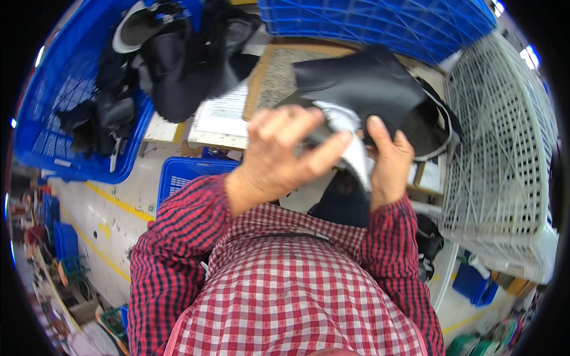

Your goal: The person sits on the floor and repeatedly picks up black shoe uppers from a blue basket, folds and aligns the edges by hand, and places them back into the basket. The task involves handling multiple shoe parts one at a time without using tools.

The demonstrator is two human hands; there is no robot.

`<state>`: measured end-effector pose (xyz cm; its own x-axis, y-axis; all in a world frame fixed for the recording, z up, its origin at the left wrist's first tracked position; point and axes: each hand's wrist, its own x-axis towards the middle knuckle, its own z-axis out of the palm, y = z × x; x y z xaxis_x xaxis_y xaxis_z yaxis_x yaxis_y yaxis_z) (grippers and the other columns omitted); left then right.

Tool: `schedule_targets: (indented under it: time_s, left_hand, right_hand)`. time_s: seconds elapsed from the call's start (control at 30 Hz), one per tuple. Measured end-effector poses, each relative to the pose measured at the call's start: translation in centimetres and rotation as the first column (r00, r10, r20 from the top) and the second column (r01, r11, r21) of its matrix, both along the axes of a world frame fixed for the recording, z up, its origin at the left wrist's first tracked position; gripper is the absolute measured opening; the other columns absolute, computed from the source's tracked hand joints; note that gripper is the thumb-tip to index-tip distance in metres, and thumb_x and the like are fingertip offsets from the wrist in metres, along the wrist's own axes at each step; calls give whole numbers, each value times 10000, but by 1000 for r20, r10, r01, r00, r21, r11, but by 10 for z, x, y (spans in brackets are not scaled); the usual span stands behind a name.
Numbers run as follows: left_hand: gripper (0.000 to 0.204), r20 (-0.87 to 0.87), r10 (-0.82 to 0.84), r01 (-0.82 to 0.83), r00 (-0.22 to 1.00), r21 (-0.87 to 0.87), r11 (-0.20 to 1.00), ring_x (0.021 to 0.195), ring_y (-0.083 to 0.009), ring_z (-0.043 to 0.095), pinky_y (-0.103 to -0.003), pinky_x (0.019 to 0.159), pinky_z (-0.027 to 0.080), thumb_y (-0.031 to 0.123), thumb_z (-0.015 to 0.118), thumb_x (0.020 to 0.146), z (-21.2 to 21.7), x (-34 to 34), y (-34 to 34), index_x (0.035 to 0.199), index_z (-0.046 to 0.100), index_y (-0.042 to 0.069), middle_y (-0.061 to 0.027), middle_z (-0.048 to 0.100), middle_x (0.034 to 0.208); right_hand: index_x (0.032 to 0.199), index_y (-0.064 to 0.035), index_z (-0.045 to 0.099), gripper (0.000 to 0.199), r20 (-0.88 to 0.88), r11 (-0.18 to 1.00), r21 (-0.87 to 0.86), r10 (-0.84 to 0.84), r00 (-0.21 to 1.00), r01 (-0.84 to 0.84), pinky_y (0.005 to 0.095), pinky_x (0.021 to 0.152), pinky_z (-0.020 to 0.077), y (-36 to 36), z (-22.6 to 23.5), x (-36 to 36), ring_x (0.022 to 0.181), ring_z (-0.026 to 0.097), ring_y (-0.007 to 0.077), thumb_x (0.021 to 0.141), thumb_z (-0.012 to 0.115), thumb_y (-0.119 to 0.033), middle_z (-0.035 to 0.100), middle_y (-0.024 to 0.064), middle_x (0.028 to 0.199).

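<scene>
In front of my chest I hold a black shoe-upper piece with a white lining (355, 155). My left hand (276, 155), a little blurred, has its thumb and fingers closed at the left side of the piece. On the opposite side, my right hand (390, 163) grips the edge with the thumb on top; most of its fingers are hidden. Just beyond both hands lies a larger smooth black leather upper (362, 74) on the workbench, partly overlapped by the held piece. More black uppers (178, 74) are heaped at the bench's left side.
A blue crate (50, 133) with black uppers stands at the left. Another blue crate (380, 21) is behind the bench, and a grey-white plastic basket (496, 148) bounds the right. Printed paper (222, 115) lies by a speckled board (276, 77). A blue bin (184, 175) sits lower down.
</scene>
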<state>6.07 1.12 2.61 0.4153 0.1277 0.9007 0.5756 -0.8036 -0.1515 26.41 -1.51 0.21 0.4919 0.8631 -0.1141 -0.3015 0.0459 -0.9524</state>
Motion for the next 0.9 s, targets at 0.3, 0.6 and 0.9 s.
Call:
schedule_targets:
  time_s: [0.3,0.6,0.9]
  left_hand:
    - [342,259,-218,339,941,-713,614,929,-298,662,-388,756,543,-23,774,697,-37,17,8,1025,728,61,-89,684,986]
    - [270,300,-184,340,936,-637,691,899,-265,683,-349,813,556,-24,780,770,-58,15,8,1035,736,6,-110,707,975]
    - [309,824,564,910,56,190,-368,1148,-185,671,-335,1020,534,171,673,1032,-112,25,-3,1300,647,18,-91,713,1224]
  right_hand:
    - [1060,-20,763,175,-165,990,112,104,981,-86,256,750,546,-4,-44,-2,815,676,91,943,803,-144,750,25,963]
    - [1072,-67,756,170,-266,977,180,161,950,-116,259,791,525,-1,-56,-8,867,671,77,943,804,-166,750,3,997]
    - [1131,-79,747,223,-164,964,89,261,951,-249,279,778,554,-8,-44,-16,861,711,124,955,789,-211,768,23,1051]
